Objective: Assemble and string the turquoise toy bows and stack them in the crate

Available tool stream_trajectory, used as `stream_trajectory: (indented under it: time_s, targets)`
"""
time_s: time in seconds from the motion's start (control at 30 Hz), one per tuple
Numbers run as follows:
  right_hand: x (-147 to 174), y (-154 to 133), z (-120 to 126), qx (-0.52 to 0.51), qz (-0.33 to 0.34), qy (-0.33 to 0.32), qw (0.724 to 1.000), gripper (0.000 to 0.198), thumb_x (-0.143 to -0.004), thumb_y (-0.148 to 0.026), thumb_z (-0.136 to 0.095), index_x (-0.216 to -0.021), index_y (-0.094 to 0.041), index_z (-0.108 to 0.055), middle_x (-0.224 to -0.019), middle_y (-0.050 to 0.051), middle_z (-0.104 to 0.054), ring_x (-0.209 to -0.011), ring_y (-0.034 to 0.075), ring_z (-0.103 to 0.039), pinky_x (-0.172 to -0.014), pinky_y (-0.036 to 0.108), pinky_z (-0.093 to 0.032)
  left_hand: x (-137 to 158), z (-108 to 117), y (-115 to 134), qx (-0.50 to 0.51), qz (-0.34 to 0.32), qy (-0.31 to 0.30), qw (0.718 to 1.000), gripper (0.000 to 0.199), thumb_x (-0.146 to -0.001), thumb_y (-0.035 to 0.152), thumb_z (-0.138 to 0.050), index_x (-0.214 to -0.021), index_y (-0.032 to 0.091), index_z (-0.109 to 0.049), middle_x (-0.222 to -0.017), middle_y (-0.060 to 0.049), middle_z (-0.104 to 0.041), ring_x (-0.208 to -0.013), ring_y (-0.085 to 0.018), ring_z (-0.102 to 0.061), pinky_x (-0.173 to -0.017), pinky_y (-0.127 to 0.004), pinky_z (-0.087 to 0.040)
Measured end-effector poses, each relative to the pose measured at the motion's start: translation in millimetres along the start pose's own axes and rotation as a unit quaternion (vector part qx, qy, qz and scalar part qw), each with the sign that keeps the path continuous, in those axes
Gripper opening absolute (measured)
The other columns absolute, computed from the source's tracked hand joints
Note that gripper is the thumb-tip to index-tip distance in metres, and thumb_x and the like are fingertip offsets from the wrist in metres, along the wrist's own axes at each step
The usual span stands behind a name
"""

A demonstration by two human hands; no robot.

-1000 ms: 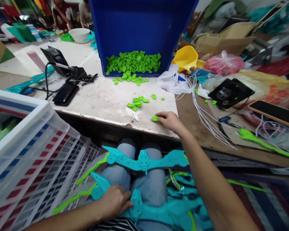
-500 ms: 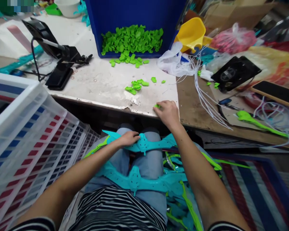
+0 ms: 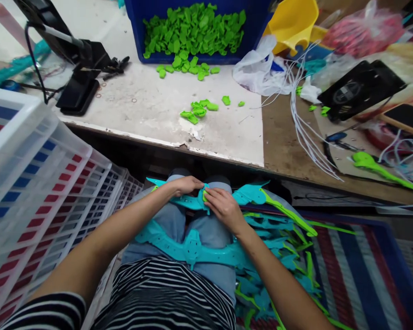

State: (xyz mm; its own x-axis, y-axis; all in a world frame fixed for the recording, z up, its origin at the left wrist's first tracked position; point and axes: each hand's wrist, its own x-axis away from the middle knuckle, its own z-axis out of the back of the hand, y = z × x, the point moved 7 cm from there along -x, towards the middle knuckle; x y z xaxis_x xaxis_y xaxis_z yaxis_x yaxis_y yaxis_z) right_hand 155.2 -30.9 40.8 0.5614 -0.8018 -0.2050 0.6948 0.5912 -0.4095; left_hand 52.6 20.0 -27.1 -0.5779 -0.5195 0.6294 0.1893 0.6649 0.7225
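A turquoise plastic toy bow [image 3: 189, 201] with green limb ends lies across my knees. My left hand [image 3: 187, 184] is closed on its middle from the left. From the right, my right hand [image 3: 225, 208] holds a small green plastic piece [image 3: 205, 195] against the bow's centre; the fingers partly hide it. Nearer my waist, a second turquoise bow [image 3: 192, 250] rests across my thighs, with neither hand on it. Loose small green pieces [image 3: 198, 110] lie on the white-topped table in front of me.
A blue bin [image 3: 192, 57] full of green pieces stands at the back of the table. On the left is a white plastic basket [image 3: 55, 183]. Several turquoise and green bows [image 3: 278, 256] are piled at my right. White cords [image 3: 296, 110] and a yellow scoop [image 3: 294, 25] lie right of the bin.
My right hand has moved from the table edge down to the bow's centre, bringing the green piece. My left hand stays on the bow. The view has tilted down slightly.
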Motion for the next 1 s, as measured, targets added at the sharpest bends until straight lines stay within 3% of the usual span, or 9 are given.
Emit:
stream_trajectory:
  time_s: [0.2, 0.37, 0.47, 0.6, 0.7, 0.77, 0.83, 0.93, 1.0]
  targets:
    - [2.7, 8.5, -2.7, -0.081, -0.091, 0.033, 0.992, 0.024, -0.090, -0.036, -0.054, -0.107, -0.024, -0.066, -0.109, 0.009, -0.068, -0.104, 0.026, -0.059, -0.090, 0.047, -0.051, -0.8, 0.4, 1.3, -0.096, -0.065, -0.016, 0.993, 0.046, -0.060, 0.052, -0.077, -0.071, 0.011, -0.060, -0.052, 0.007, -0.042, -0.050, -0.006, -0.033, -0.047, -0.021, -0.023]
    - [0.8, 34.2, -9.4, -0.126, -0.206, 0.008, 0.970, 0.060, -0.074, -0.037, -0.072, -0.128, -0.020, -0.051, -0.110, 0.012, -0.064, -0.092, 0.026, -0.064, -0.081, 0.043, -0.054, 1.2, -2.7, 3.6, -0.105, -0.096, 0.020, 0.990, 0.042, -0.060, 0.047, -0.075, -0.072, 0.010, -0.059, -0.057, 0.005, -0.044, -0.054, -0.007, -0.036, -0.047, -0.020, -0.025]
    - [-11.2, 41.3, -15.2, -0.123, -0.205, -0.063, 0.969, 0.056, -0.069, -0.034, -0.075, -0.120, -0.020, -0.058, -0.099, 0.009, -0.066, -0.087, 0.025, -0.064, -0.076, 0.039, -0.054, 1.3, -2.1, 4.4, -0.115, -0.090, 0.049, 0.988, 0.034, -0.062, 0.040, -0.072, -0.073, 0.010, -0.061, -0.058, 0.005, -0.045, -0.053, -0.007, -0.036, -0.048, -0.020, -0.028]
    - [-18.3, 39.9, -14.9, -0.097, -0.214, -0.095, 0.967, 0.051, -0.066, -0.032, -0.077, -0.114, -0.020, -0.060, -0.090, 0.006, -0.067, -0.080, 0.021, -0.064, -0.070, 0.033, -0.053, -2.3, 2.1, 5.9, -0.164, -0.091, 0.070, 0.980, 0.026, -0.066, 0.033, -0.066, -0.075, 0.009, -0.063, -0.056, 0.005, -0.045, -0.053, -0.008, -0.037, -0.047, -0.020, -0.029]
    - [-21.5, 29.7, -7.3, -0.067, -0.202, -0.117, 0.970, 0.052, -0.065, -0.031, -0.078, -0.114, -0.021, -0.062, -0.096, 0.007, -0.069, -0.084, 0.023, -0.066, -0.072, 0.033, -0.052, -4.0, 1.7, 7.9, -0.196, -0.104, 0.064, 0.973, 0.025, -0.069, 0.031, -0.063, -0.080, 0.009, -0.065, -0.060, 0.004, -0.051, -0.056, -0.010, -0.044, -0.050, -0.020, -0.035]
    - [-33.9, 24.5, 6.1, -0.054, -0.181, -0.136, 0.973, 0.037, -0.072, -0.032, -0.072, -0.107, -0.022, -0.066, -0.097, 0.007, -0.070, -0.086, 0.023, -0.066, -0.073, 0.032, -0.052, 0.0, -0.7, 10.7, -0.228, -0.128, 0.081, 0.962, 0.027, -0.072, 0.029, -0.062, -0.089, 0.009, -0.065, -0.069, 0.000, -0.059, -0.065, -0.014, -0.052, -0.058, -0.023, -0.043]
    - [-62.1, 29.4, 34.6, -0.020, -0.169, -0.098, 0.980, 0.021, -0.084, -0.033, -0.058, -0.099, -0.023, -0.069, -0.094, 0.006, -0.071, -0.086, 0.023, -0.066, -0.076, 0.032, -0.051, 12.0, -4.7, 16.0, -0.287, -0.185, 0.145, 0.929, 0.034, -0.076, 0.028, -0.061, -0.106, 0.010, -0.062, -0.090, -0.007, -0.065, -0.084, -0.020, -0.059, -0.074, -0.030, -0.049]
    - [-126.7, 56.1, 94.4, 0.123, -0.165, 0.056, 0.977, 0.030, -0.092, -0.025, -0.041, -0.106, -0.020, -0.067, -0.105, 0.011, -0.068, -0.100, 0.026, -0.059, -0.088, 0.039, -0.045, 38.8, -24.1, 15.0, -0.405, -0.287, 0.243, 0.833, 0.040, -0.082, 0.027, -0.058, -0.119, 0.013, -0.054, -0.123, -0.016, -0.056, -0.114, -0.027, -0.052, -0.094, -0.041, -0.045]
    - [-174.5, 79.8, 113.6, 0.207, -0.142, 0.073, 0.965, 0.037, -0.088, -0.014, -0.040, -0.119, -0.017, -0.060, -0.127, 0.013, -0.059, -0.117, 0.030, -0.047, -0.094, 0.046, -0.040, 47.4, -42.4, 1.9, -0.483, -0.312, 0.251, 0.779, 0.050, -0.081, 0.030, -0.061, -0.126, 0.013, -0.049, -0.137, -0.019, -0.045, -0.124, -0.032, -0.044, -0.099, -0.047, -0.041]
